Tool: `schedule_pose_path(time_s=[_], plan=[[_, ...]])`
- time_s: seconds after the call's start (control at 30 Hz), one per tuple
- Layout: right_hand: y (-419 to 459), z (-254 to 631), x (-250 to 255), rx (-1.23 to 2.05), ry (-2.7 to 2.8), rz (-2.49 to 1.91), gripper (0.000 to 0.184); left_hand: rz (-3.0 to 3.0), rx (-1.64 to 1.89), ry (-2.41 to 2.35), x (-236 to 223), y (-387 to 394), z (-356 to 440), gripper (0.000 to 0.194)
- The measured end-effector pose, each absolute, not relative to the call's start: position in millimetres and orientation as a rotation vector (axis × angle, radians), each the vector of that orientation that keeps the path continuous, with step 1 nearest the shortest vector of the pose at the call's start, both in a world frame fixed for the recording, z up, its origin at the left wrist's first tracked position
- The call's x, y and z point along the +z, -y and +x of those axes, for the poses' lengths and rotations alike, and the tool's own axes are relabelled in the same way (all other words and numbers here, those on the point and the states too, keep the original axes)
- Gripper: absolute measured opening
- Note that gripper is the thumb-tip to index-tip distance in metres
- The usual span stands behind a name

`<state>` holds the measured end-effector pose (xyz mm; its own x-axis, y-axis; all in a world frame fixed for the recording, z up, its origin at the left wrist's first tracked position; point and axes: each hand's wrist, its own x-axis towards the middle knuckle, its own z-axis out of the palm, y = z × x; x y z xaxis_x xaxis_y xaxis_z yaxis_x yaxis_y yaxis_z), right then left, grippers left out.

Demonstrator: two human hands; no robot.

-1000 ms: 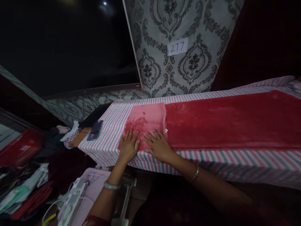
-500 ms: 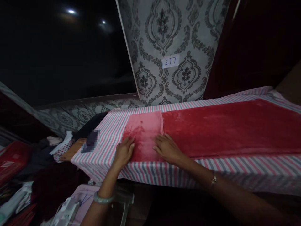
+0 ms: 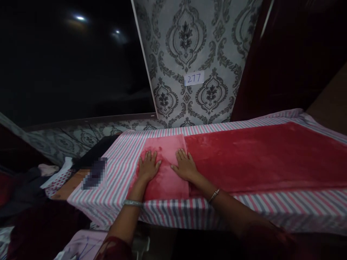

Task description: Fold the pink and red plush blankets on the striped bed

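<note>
A long red plush blanket [image 3: 260, 159] lies flat along the table, its left end folded over into a lighter pink panel [image 3: 169, 186]. My left hand [image 3: 148, 167] rests palm down on the left part of that panel, fingers spread. Near the panel's right edge, my right hand [image 3: 185, 166] is also laid flat with its fingers stretched out. Neither hand grips the fabric. Beneath the blanket is a pink, grey and white striped cloth [image 3: 116, 173] that hangs over the front edge.
A pixelated dark item [image 3: 94, 174] sits on the striped cloth at the left. Clothes [image 3: 58, 182] are heaped beyond the table's left end. A large dark screen [image 3: 76, 65] and a patterned wall [image 3: 187, 47] with a paper marked 277 [image 3: 194, 78] stand behind.
Both hands have slid away from me, farther up the pink panel, and lie flatter with fingers spread. The camera view has tilted slightly upward.
</note>
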<state>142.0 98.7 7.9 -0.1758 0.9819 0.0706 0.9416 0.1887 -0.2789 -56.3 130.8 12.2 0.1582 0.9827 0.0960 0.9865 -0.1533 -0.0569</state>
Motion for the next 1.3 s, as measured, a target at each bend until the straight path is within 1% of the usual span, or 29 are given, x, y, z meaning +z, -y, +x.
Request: schedule_pose_path(time_s=[0.27, 0.4, 0.5, 0.6, 0.73, 0.8, 0.93, 1.0, 1.2, 1.3], plan=[[-97, 141, 11, 0.3, 2.218, -1.878, 0.076, -2.311, -0.057, 1.998, 13, -131, -56, 0.065], [-105, 143, 25, 0.324, 2.228, -1.887, 0.075, -2.388, -0.048, 2.048, 22, -137, -61, 0.065], [-129, 140, 44, 0.259, 2.202, -1.864, 0.068, -2.383, -0.157, 2.07, 39, -153, -60, 0.06], [-164, 133, 55, 0.218, 2.207, -1.862, 0.063, -2.388, -0.218, 2.033, 55, -180, -51, 0.058], [-204, 131, 46, 0.195, 2.223, -1.891, 0.06, -2.437, -0.155, 2.04, 54, -216, -39, 0.058], [-213, 135, 34, 0.205, 2.223, -1.91, 0.063, -2.415, -0.13, 2.092, 45, -227, -37, 0.06], [-217, 144, 9, 0.215, 2.166, -1.932, 0.077, -2.359, -0.13, 2.141, 28, -234, -40, 0.066], [-217, 147, 3, 0.214, 2.131, -1.935, 0.081, -2.344, -0.15, 2.141, 24, -234, -42, 0.068], [-218, 146, 4, 0.277, 2.1, -1.933, 0.081, -2.297, -0.216, 2.15, 21, -232, -41, 0.068], [-214, 149, 11, 0.313, 2.128, -1.947, 0.078, -2.283, -0.201, 2.177, 25, -232, -40, 0.07]])
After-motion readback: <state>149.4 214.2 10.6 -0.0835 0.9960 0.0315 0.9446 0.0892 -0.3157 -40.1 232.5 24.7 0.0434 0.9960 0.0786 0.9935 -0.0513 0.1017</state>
